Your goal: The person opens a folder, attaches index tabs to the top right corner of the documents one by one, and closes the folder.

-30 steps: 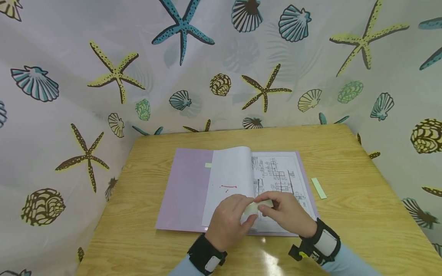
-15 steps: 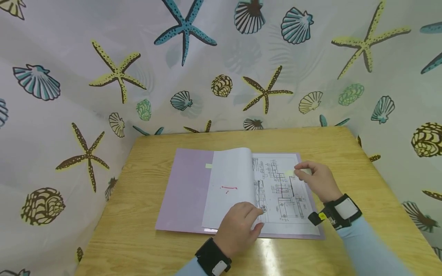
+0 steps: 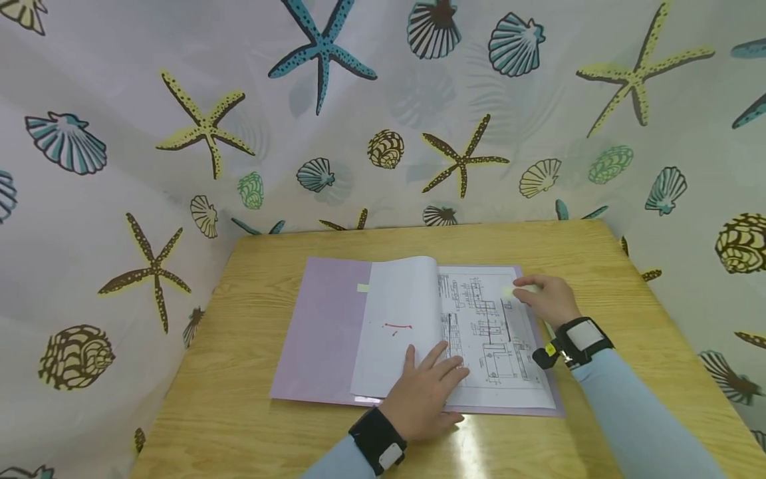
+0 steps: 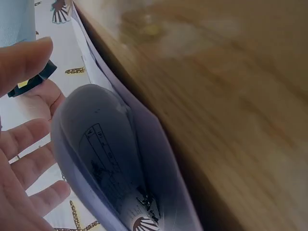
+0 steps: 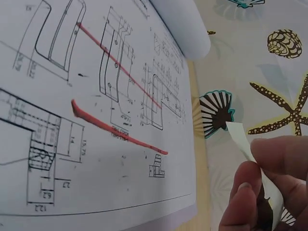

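A lilac folder point(image 3: 323, 326) lies open on the table, with a turned white page point(image 3: 395, 299) on its left and a printed technical drawing point(image 3: 497, 392) on its right. My left hand point(image 3: 421, 396), fingers spread, rests on the pages near the fold. At the drawing's upper right edge, my right hand point(image 3: 549, 299) pinches a pale yellow sticky note point(image 5: 239, 137) between thumb and fingers. In the right wrist view the note stands up from the fingertips, apart from the paper. Red pen lines point(image 5: 120, 127) cross the drawing.
A pale sticky tab point(image 3: 362, 288) juts from the left page's edge. Another light green strip point(image 3: 549, 330) lies right of the folder, mostly hidden by the right wrist. A curtain point(image 3: 359, 86) printed with shells and starfish hangs behind the wooden table point(image 3: 251, 299).
The right hand has moved from beside the left hand to the drawing's upper right, carrying the sticky note. The left hand has gone from loosely bent to spread on the pages.
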Demonstrator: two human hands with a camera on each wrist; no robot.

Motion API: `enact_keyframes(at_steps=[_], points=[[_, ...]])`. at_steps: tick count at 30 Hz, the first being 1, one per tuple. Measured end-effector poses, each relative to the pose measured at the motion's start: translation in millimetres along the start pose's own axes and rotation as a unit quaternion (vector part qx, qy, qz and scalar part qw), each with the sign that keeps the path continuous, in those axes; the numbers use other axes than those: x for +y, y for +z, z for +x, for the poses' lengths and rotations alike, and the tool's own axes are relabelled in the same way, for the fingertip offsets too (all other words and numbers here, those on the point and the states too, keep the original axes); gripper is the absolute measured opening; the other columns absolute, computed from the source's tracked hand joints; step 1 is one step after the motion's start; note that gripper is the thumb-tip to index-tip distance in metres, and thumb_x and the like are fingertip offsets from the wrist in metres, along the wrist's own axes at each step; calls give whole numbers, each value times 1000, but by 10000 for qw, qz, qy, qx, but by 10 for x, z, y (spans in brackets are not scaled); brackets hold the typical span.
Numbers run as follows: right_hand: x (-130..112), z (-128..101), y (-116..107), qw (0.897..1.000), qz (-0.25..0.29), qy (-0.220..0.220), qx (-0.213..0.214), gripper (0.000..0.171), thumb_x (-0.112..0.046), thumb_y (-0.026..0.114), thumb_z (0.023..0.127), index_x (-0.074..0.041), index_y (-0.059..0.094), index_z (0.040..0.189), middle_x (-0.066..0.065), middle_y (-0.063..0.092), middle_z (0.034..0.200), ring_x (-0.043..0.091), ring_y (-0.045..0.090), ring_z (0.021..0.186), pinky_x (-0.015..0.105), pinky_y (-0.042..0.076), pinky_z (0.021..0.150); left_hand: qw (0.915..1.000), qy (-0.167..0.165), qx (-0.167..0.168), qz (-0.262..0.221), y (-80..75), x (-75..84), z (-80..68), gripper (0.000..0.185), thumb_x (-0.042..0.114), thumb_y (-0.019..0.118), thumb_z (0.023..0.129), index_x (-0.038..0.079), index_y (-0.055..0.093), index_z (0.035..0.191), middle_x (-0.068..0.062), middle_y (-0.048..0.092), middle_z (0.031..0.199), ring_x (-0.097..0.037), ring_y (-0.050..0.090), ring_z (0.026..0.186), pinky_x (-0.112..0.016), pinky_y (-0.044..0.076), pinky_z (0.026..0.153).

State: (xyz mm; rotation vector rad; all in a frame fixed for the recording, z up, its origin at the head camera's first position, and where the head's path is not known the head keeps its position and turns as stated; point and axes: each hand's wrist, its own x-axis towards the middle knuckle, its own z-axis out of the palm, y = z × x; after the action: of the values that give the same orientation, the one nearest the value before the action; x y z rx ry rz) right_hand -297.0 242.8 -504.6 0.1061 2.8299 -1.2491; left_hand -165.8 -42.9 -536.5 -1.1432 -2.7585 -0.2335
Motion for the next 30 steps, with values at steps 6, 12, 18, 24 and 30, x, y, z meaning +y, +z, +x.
enact_keyframes(at_steps=[6, 12, 18, 24, 30], points=[[74, 149, 79, 9992, 13, 398, 19, 35, -27, 64, 91, -8, 64, 120, 24, 44, 142, 43, 43, 123, 59, 36, 98, 9998, -74, -195, 8, 68, -26, 28, 75, 59, 73, 75, 26, 49, 137, 6, 46, 144, -29, 20, 144, -73, 24, 98], [181, 275, 169, 9990, -73, 421, 98, 35, -27, 65, 91, -8, 64, 120, 24, 45, 141, 41, 45, 119, 57, 38, 94, 9993, -134, -326, 79, 96, -45, 65, 74, 60, 72, 75, 28, 50, 138, 6, 49, 141, -30, 19, 144, -76, 21, 97], [265, 372, 235, 9979, 11, 636, 121, 34, -26, 65, 90, -8, 64, 119, 22, 46, 140, 37, 48, 113, 52, 42, 90, 9983, -165, -557, 98, 133, -53, 99, 70, 63, 71, 74, 34, 54, 135, 6, 47, 144, -31, 17, 144, -77, 23, 95], [312, 425, 277, 9971, -108, 753, -15, 36, -27, 65, 90, -7, 64, 119, 21, 53, 131, 33, 50, 103, 38, 41, 76, 9946, -306, -988, 128, 140, -47, 101, 56, 61, 68, 78, 43, 58, 130, 6, 41, 148, -30, 14, 145, -77, 27, 92], [341, 463, 320, 9960, -139, 885, -31, 38, -29, 65, 89, -7, 63, 119, 18, 57, 122, 30, 51, 94, 30, 38, 64, 9939, -349, -1035, 143, 132, -44, 96, 51, 59, 68, 80, 44, 59, 128, 6, 41, 148, -30, 17, 145, -76, 31, 90]])
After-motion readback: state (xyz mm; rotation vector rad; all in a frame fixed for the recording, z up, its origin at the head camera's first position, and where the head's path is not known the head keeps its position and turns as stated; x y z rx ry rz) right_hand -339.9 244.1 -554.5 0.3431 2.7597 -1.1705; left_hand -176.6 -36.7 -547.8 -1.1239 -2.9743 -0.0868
